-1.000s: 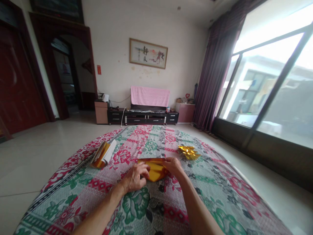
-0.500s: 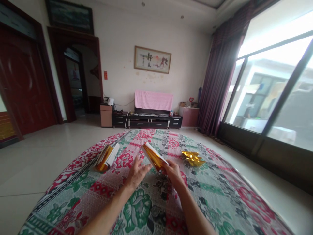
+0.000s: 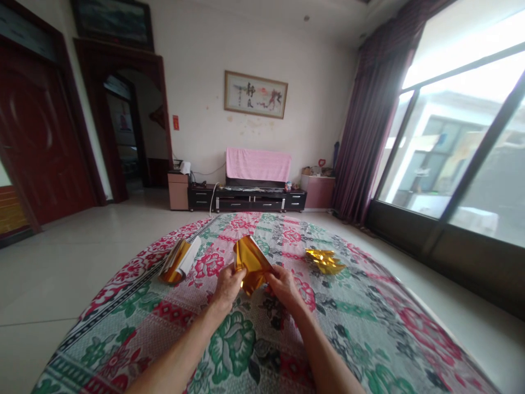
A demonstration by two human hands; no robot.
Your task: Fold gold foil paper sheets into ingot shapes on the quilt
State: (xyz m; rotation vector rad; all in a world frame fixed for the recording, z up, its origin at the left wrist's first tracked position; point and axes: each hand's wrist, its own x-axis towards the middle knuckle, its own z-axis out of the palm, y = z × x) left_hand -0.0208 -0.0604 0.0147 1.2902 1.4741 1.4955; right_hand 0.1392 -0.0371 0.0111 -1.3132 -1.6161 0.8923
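Observation:
A shiny gold foil sheet (image 3: 251,261) is held between my two hands above the middle of the table, its surface curved and creased. My left hand (image 3: 228,284) pinches its left edge. At its right edge, the fingers of my right hand (image 3: 284,283) are closed on it. To the left, a curled stack of gold and white sheets (image 3: 180,261) lies on the patterned cloth. Folded gold foil pieces (image 3: 325,261) with pointed ends rest to the right of my right hand.
A flowered cloth (image 3: 233,350) covers the round table. Beyond it stand a low black cabinet (image 3: 250,203) and a pink cloth (image 3: 258,164) over a screen. A window (image 3: 459,148) and a purple curtain (image 3: 361,120) are on the right.
My left hand has moved from open beside the foil to gripping its left edge. The foil has turned and spread wider, showing more of its gold face.

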